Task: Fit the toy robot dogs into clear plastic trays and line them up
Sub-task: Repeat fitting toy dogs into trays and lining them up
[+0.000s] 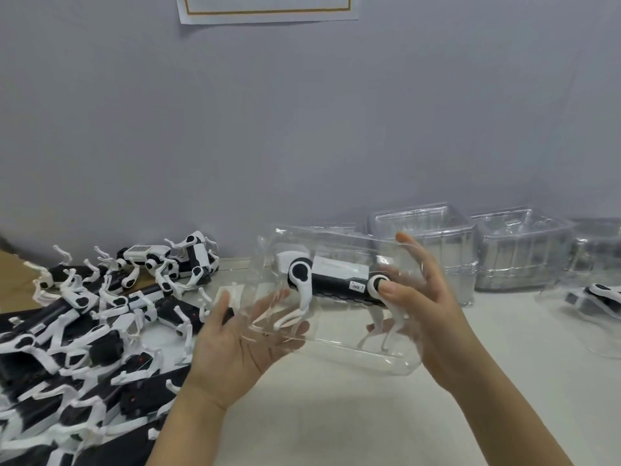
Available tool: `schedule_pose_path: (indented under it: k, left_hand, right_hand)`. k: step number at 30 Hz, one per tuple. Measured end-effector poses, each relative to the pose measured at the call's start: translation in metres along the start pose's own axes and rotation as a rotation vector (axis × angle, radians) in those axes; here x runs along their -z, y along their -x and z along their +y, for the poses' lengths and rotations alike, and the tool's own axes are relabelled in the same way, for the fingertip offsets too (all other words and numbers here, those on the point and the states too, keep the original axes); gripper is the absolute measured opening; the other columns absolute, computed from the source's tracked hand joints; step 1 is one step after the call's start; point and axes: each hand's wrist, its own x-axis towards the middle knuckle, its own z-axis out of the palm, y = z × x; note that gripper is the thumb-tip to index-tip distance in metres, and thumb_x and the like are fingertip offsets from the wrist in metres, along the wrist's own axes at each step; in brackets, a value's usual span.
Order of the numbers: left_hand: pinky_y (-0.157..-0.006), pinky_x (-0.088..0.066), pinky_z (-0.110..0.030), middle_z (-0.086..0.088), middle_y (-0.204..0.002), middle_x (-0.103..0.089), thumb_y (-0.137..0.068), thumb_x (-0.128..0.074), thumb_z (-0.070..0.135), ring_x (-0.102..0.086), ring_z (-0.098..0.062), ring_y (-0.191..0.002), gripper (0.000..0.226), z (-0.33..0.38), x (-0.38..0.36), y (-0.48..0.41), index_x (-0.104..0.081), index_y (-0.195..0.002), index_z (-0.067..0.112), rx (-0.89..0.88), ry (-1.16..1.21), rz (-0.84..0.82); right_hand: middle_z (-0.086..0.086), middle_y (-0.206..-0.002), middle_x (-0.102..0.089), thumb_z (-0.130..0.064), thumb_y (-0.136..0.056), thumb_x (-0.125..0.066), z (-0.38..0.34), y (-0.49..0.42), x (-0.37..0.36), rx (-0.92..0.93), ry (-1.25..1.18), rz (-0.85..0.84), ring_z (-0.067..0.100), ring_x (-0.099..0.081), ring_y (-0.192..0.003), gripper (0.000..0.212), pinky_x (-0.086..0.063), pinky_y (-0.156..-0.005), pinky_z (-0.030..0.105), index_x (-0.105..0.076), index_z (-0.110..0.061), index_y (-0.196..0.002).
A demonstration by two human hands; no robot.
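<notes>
Step in hand, I'd say: seating 1 black-and-white toy robot dog [336, 277] in a moulded clear plastic tray [369, 361], held up over the middle of the white worktop [336, 418], not yet set down. The left hand [235, 351] lies palm-up under the tray's left end, fingers straight, thumb up: cradling, no clamp. The right hand [433, 307] pinches the right end, thumb on the dog's hip disc at that end, fingers behind the tray wall.

To do it well: press at hips & body, not the thin white legs, which look bendy & could snag. Check all 4 legs sit inside the moulding before letting go. The tray looks flimsy, so support it from below w/ the flat hand. Then set it beside the filled tray [591, 297] at the worktop's right edge, same way round, to make the line.

Count:
- 1 dog in hand.
- 1 filled tray at the right edge.
- Stacks of empty clear trays [524, 257] along the back edge: 2 whole, a 3rd cut off by the frame.
- Heap of loose toy dogs [84, 331] at the left edge: too tangled for an exact no., prob. well over 10.
</notes>
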Motion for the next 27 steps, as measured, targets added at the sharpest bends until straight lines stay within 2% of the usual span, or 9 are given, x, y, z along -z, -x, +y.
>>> schedule_pose_path:
  k: [3,5,9,14,16,18,19,22,27]
  left_hand:
    - [-0.085,-0.057,-0.046,-0.007,-0.116,-0.071,-0.058,-0.067,0.083,-0.067,-0.035,-0.108,0.085,0.007,-0.009,0.000,-0.073,-0.115,0.021,-0.130,-0.244,-0.048]
    - [-0.076,-0.059,-0.031,0.005,-0.104,-0.075,-0.048,-0.078,0.071,-0.072,-0.020,-0.096,0.075,0.013,-0.026,0.002,-0.072,-0.110,0.029,-0.221,-0.492,0.014]
    - [-0.077,-0.051,-0.032,-0.004,-0.108,-0.073,-0.049,-0.080,0.048,-0.068,-0.019,-0.092,0.060,0.009,-0.034,0.002,-0.070,-0.107,0.035,-0.316,-0.708,0.137]
    - [-0.069,-0.051,-0.027,0.008,-0.105,-0.073,-0.043,-0.081,0.052,-0.069,-0.013,-0.094,0.052,0.002,-0.039,0.003,-0.070,-0.094,0.049,-0.321,-0.688,0.219]
    - [-0.076,-0.051,-0.029,0.015,-0.108,-0.068,-0.043,-0.080,0.056,-0.068,-0.007,-0.100,0.053,-0.005,-0.041,0.000,-0.061,-0.092,0.064,-0.298,-0.684,0.255]
    - [-0.091,-0.045,-0.027,0.027,-0.125,-0.053,-0.045,-0.079,0.058,-0.057,0.015,-0.107,0.065,-0.013,-0.044,-0.002,-0.047,-0.098,0.077,-0.284,-0.672,0.259]
    - [-0.099,-0.038,-0.026,0.030,-0.134,-0.045,-0.047,-0.079,0.058,-0.049,0.020,-0.114,0.072,-0.020,-0.043,-0.004,-0.043,-0.107,0.077,-0.273,-0.639,0.264]
    - [-0.109,-0.023,-0.028,0.026,-0.147,-0.033,-0.057,-0.077,0.053,-0.029,0.005,-0.136,0.084,-0.039,-0.035,-0.011,-0.039,-0.132,0.053,-0.175,-0.548,0.287]
    - [-0.121,-0.019,-0.042,-0.003,-0.154,-0.038,-0.092,-0.058,0.034,-0.033,-0.017,-0.143,0.063,-0.063,-0.021,-0.011,-0.038,-0.148,0.014,-0.039,-0.355,0.320]
  right_hand:
    - [-0.005,-0.118,-0.064,-0.045,-0.049,-0.081,-0.002,-0.001,0.007,0.048,0.112,-0.024,0.013,-0.067,-0.103,0.081,-0.053,-0.078,0.030,-0.051,-0.063,-0.122]
    - [-0.006,-0.121,-0.062,-0.044,-0.050,-0.082,-0.002,-0.001,0.009,0.082,0.154,-0.063,0.013,-0.069,-0.093,0.082,-0.054,-0.075,0.027,-0.050,-0.062,-0.124]
    - [-0.003,-0.125,-0.058,-0.040,-0.054,-0.083,0.001,0.000,0.010,0.134,0.190,-0.118,0.012,-0.068,-0.078,0.081,-0.055,-0.070,0.024,-0.051,-0.060,-0.126]
    - [-0.006,-0.126,-0.059,-0.046,-0.053,-0.082,0.004,-0.003,0.013,0.107,0.216,-0.086,0.013,-0.067,-0.099,0.081,-0.054,-0.074,0.023,-0.048,-0.065,-0.124]
    - [-0.009,-0.127,-0.058,-0.054,-0.051,-0.079,0.005,-0.005,0.018,0.054,0.260,-0.069,0.009,-0.066,-0.105,0.082,-0.054,-0.074,0.023,-0.045,-0.069,-0.124]
    - [-0.014,-0.132,-0.053,-0.059,-0.049,-0.078,0.010,-0.009,0.024,-0.021,0.313,-0.072,0.002,-0.065,-0.103,0.084,-0.053,-0.070,0.021,-0.041,-0.072,-0.123]
    - [-0.016,-0.136,-0.049,-0.059,-0.048,-0.078,0.015,-0.011,0.027,-0.070,0.323,-0.070,0.002,-0.063,-0.106,0.086,-0.053,-0.069,0.022,-0.040,-0.072,-0.124]
    - [-0.019,-0.141,-0.033,-0.053,-0.055,-0.088,0.031,-0.017,0.038,-0.207,0.313,-0.040,0.003,-0.050,-0.117,0.097,-0.054,-0.068,0.023,-0.034,-0.066,-0.134]
    - [-0.005,-0.142,-0.031,-0.044,-0.082,-0.072,0.057,-0.020,0.056,-0.333,0.602,-0.018,0.021,-0.041,-0.129,0.084,-0.043,-0.091,0.033,-0.021,-0.052,-0.148]
